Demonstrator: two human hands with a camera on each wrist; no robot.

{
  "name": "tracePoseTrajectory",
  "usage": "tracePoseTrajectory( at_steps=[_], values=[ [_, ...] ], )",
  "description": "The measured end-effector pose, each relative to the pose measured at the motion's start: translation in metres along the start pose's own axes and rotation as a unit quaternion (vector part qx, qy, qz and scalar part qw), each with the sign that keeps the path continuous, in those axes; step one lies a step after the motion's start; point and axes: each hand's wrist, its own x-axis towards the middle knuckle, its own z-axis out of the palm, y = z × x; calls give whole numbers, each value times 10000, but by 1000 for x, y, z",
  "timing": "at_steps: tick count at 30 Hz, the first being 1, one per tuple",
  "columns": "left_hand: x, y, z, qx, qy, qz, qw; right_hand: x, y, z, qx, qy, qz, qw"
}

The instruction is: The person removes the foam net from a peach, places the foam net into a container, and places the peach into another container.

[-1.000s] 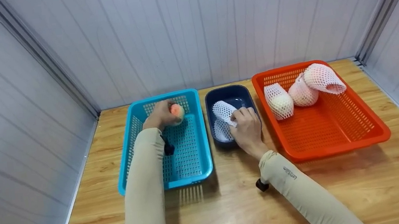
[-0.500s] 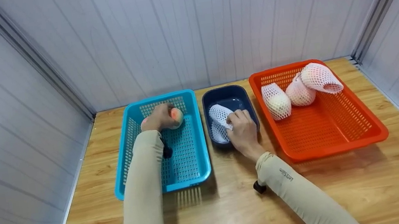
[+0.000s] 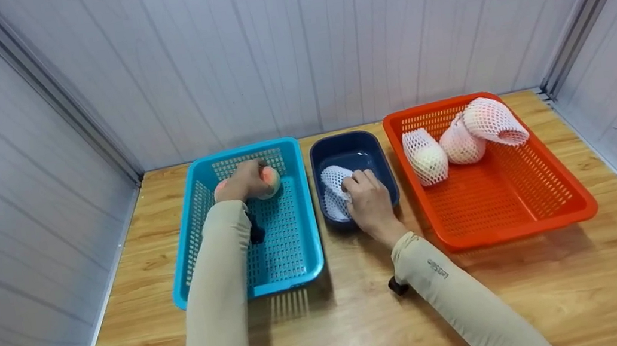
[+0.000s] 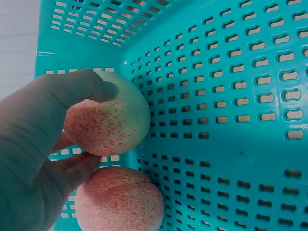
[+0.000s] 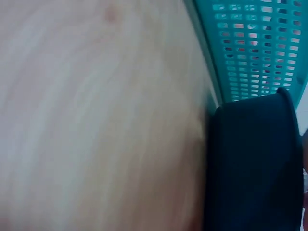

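My left hand (image 3: pixel 242 183) is down in the turquoise basket (image 3: pixel 311 227), gripping a peach. In the left wrist view the thumb lies across the top of this pale, red-speckled peach (image 4: pixel 126 113), with fingers curled round its far side. A second, redder peach (image 4: pixel 120 201) rests right beside it on the basket floor. Over the small navy bin (image 3: pixel 386 157) my right hand (image 3: pixel 372 201) pinches the end of a white foam fruit net (image 3: pixel 335 176). Another foam net (image 3: pixel 335 205) lies beneath in the bin. The right wrist view catches mainly the table and the bin's side (image 5: pixel 255 163).
On the right stands an orange-red basket (image 3: pixel 533 226). It holds three peaches in foam nets, one net (image 3: pixel 427 159) at its left wall, the others (image 3: pixel 463 140) (image 3: pixel 495 121) behind it. Pale panel walls (image 3: pixel 220 58) enclose the wooden table (image 3: pixel 332 338) at the back and sides.
My left hand keeps its grip on the peach inside the turquoise basket. The right hand has drawn slightly lower with the net end, and the net sits lower in the bin.
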Motion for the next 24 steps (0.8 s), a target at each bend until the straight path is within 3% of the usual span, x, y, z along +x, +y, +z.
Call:
tracePoseTrajectory(
  at_steps=[5, 8, 12, 19, 24],
  values=[
    [0, 2, 2, -10, -35, -36, 10000, 5, 1, -6, 249, -1216, 36, 9923],
    [-3, 3, 3, -5, -39, -83, 10000, 7, 1, -9, 414, -1896, 23, 9810],
    [-8, 5, 3, 15, 57, -119, 9999, 10, 0, -13, 656, -2518, 75, 9655],
    [-14, 5, 3, 115, 313, 43, 9994, 11, -2, -16, 1039, -3649, 469, 9240],
    [-19, 4, 4, -38, 488, 92, 9988, 8, -3, -16, 916, -4232, 538, 8998]
  ],
)
